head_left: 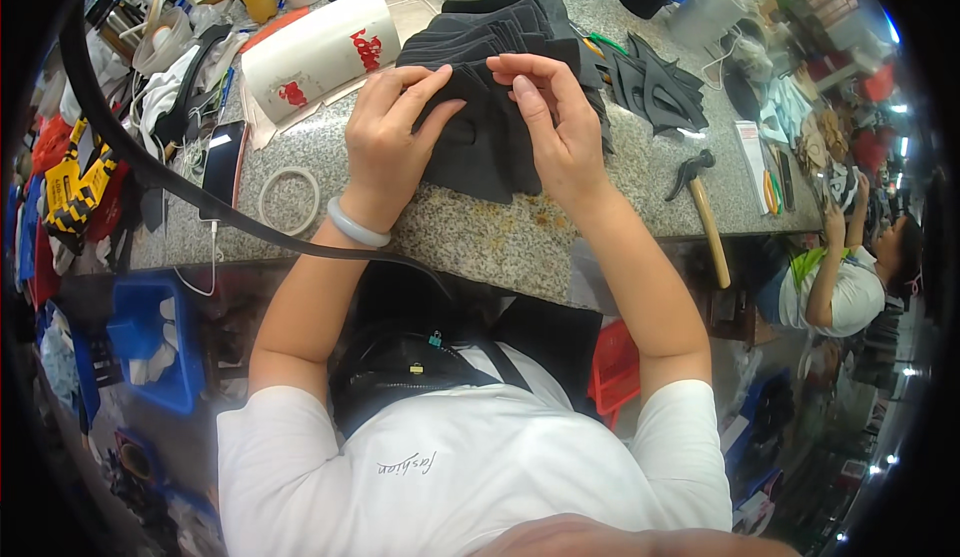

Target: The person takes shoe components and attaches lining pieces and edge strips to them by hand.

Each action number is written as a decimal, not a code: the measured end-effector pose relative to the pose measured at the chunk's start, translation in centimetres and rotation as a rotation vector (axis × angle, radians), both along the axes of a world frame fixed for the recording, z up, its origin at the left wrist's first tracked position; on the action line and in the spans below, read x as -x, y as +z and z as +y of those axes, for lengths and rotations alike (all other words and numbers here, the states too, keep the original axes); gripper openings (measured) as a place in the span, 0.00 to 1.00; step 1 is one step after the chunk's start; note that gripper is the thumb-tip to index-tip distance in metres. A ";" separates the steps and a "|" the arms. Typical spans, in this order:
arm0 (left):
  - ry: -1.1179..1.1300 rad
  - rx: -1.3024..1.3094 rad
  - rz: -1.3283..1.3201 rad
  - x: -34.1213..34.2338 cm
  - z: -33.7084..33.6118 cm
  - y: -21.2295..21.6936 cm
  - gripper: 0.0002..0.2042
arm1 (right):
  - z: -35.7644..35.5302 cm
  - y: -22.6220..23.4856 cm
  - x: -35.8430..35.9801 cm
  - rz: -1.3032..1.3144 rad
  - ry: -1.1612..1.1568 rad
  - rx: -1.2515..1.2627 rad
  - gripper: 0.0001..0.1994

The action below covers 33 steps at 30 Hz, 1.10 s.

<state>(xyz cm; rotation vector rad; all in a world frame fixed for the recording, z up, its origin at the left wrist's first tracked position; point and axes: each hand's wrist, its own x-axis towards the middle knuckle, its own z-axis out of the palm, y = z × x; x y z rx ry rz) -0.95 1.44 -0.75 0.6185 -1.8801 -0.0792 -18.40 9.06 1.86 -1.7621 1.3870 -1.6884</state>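
Note:
A stack of dark grey fabric pieces (pixel 500 27) lies on the speckled stone worktable (pixel 480 232). Both hands work on the top piece (pixel 480 147), which hangs toward the table's near edge. My left hand (pixel 392 127) pinches its left side with thumb and fingers; a pale bangle circles that wrist. Fingers curled, my right hand (pixel 555 122) grips the piece's upper right edge. The two hands almost meet at the top of the piece.
A white roll with red print (pixel 320 52) lies left of the stack, with a tape ring (pixel 288 200) and a phone (pixel 222 162) nearer the edge. More dark cut pieces (pixel 655 87), a hammer (pixel 705 212) and scissors lie right. Another person (pixel 850 277) sits far right.

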 end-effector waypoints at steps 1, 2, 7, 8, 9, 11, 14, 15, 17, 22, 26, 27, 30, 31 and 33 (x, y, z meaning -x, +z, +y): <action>0.008 0.016 0.011 0.1 0.0 0.0 0.17 | 0.0 0.1 -0.1 0.008 0.010 0.020 0.11; 0.007 0.015 0.011 0.1 -0.1 -0.2 0.17 | 0.0 0.1 -0.2 0.016 0.022 0.040 0.11; -0.036 -0.038 0.028 0.2 -0.2 0.1 0.09 | -0.1 0.1 -0.5 0.101 -0.012 0.059 0.10; -0.041 -0.035 0.026 0.1 -0.1 0.4 0.09 | -0.1 0.0 -0.6 0.116 -0.022 0.036 0.10; -0.047 -0.024 0.012 -0.3 -0.1 0.6 0.08 | -0.1 0.1 -0.6 0.115 -0.028 0.041 0.10; -0.066 -0.019 -0.004 -0.9 -0.5 0.7 0.07 | -0.3 0.1 -0.3 0.314 -0.050 0.095 0.10; -0.357 -0.374 0.383 -3.2 -1.1 0.4 0.06 | -0.6 -0.5 0.0 0.378 -0.081 0.105 0.11; -0.387 -0.520 0.584 -4.7 -1.1 0.7 0.05 | -0.4 -0.6 0.0 0.434 -0.088 0.121 0.12; -0.509 -0.502 0.782 -7.1 -0.5 5.4 0.05 | 0.5 -0.6 -0.2 0.443 -0.107 0.106 0.14; -0.538 -0.767 0.425 -7.9 1.0 10.5 0.07 | 1.9 0.3 0.6 0.060 0.025 -0.040 0.10; -0.711 -1.211 -0.102 -1.8 4.2 8.4 0.09 | 7.3 2.6 2.2 -0.483 0.280 -0.340 0.12; -0.816 -1.236 -0.152 -0.3 4.6 6.9 0.10 | 9.2 2.6 2.7 -0.478 0.310 -0.405 0.12; -1.009 -1.432 -0.336 3.9 6.3 5.8 0.09 | 14.8 2.9 4.2 -0.481 0.145 -0.564 0.11; -1.065 -1.420 -0.415 5.0 6.8 5.5 0.08 | 16.2 2.8 4.7 -0.542 0.077 -0.671 0.09; -1.131 -1.437 -0.489 7.0 7.6 4.9 0.09 | 18.7 2.6 5.9 -0.576 0.047 -0.718 0.09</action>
